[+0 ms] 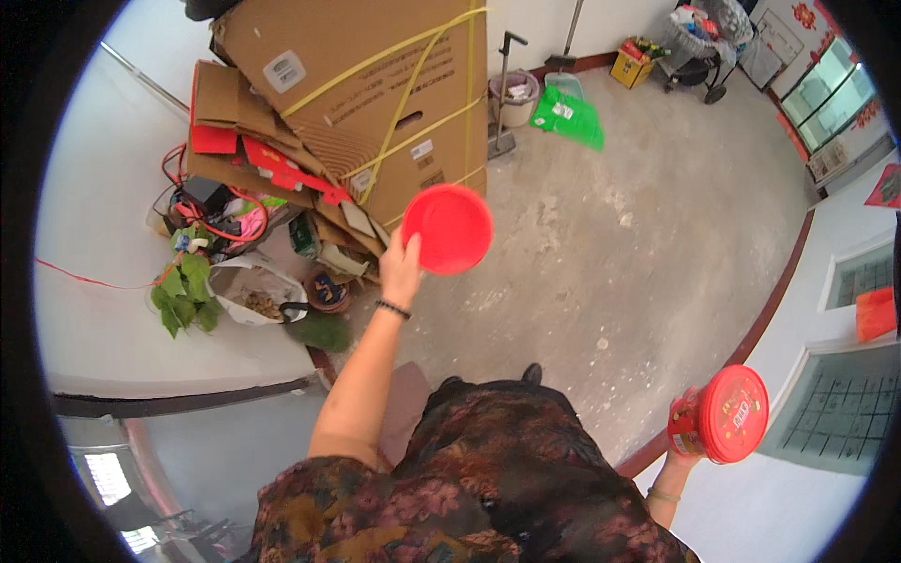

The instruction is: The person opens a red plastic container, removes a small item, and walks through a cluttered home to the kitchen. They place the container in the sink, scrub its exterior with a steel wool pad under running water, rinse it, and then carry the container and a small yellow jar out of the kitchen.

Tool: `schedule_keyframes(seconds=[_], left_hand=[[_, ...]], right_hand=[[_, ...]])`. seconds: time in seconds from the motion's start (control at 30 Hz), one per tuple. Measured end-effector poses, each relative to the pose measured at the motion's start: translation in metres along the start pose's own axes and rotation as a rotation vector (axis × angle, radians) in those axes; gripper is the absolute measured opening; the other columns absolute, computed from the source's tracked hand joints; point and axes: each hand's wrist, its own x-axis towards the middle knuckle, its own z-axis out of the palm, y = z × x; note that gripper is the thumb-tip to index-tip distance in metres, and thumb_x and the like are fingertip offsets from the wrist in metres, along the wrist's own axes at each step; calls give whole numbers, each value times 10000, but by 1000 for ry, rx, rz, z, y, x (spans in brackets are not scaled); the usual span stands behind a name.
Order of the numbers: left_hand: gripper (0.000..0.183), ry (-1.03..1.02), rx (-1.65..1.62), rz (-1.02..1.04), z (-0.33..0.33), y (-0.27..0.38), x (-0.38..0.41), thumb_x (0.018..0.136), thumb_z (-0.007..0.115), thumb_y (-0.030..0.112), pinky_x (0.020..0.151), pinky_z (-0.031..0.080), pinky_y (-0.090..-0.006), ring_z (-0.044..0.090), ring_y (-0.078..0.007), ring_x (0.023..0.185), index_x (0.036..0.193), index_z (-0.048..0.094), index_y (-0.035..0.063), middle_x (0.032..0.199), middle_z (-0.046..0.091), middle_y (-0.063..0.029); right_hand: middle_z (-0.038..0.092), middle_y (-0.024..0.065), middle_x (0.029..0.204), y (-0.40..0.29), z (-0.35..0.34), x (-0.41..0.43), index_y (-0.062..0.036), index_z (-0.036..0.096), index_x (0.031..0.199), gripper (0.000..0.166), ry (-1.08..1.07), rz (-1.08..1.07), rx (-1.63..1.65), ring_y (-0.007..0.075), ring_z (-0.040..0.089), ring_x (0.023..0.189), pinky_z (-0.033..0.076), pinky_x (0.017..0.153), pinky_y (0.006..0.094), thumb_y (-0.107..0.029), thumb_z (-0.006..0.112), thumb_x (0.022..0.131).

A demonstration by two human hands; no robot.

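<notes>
My left hand (pixel 400 273) grips the rim of a round red plastic tub or basin (pixel 450 229), thumb over the near edge. Its smooth round face is turned up to me, and it hangs over the floor beside a large cardboard box (pixel 394 91). Out to the right, my right hand (pixel 681 456) supports a red plastic tub (pixel 693 422) from beneath and behind. A printed red lid (pixel 737 414) covers this tub, which is tilted so that the lid faces the right. Most of the right fingers are hidden behind it.
Flattened cardboard (pixel 232 105) leans by the box, near a white bag (pixel 260 288) and a leafy plant (pixel 186 295). Against the back wall stand a waste bin (pixel 517 105), a green plastic sheet or bag (pixel 570 119), a yellow box (pixel 628 69) and a wheeled cart (pixel 704 49). Concrete floor (pixel 563 281) lies ahead.
</notes>
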Motion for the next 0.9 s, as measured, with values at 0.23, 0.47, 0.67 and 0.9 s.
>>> schedule_keyframes(seconds=[0.23,0.47,0.67,0.9], left_hand=[[428,-119,522,-382,-30,-57,-100,873,471,213,726,466,-440,599,-391,848,1273,439,64,945,616,-246],[529,-147,753,-506,-16,-28,-137,865,407,89,570,476,-441,613,-340,634,1364,353,258,784,618,-229],[150,-70,194,-515,49,-31,-63,848,508,141,503,440,-310,593,-224,549,777,559,18,604,556,-133],[343,-396,314,-281,166,7,92,754,683,336,585,456,-344,579,-265,610,757,504,43,626,558,-143]], right_hand=[[462,62,1332,-44,-23,131,-150,402,1333,637,-51,178,120,306,332,1292,241,1046,541,-526,497,828],[491,62,1302,-29,-27,218,-151,450,1291,574,-17,303,223,299,369,1269,247,1048,536,-486,517,830],[510,63,1287,16,4,335,-156,457,1287,514,-124,421,270,246,432,1234,263,1055,498,-469,430,880],[476,22,1310,20,23,478,-164,469,1274,526,-71,424,215,258,365,1273,274,1040,525,-455,530,840]])
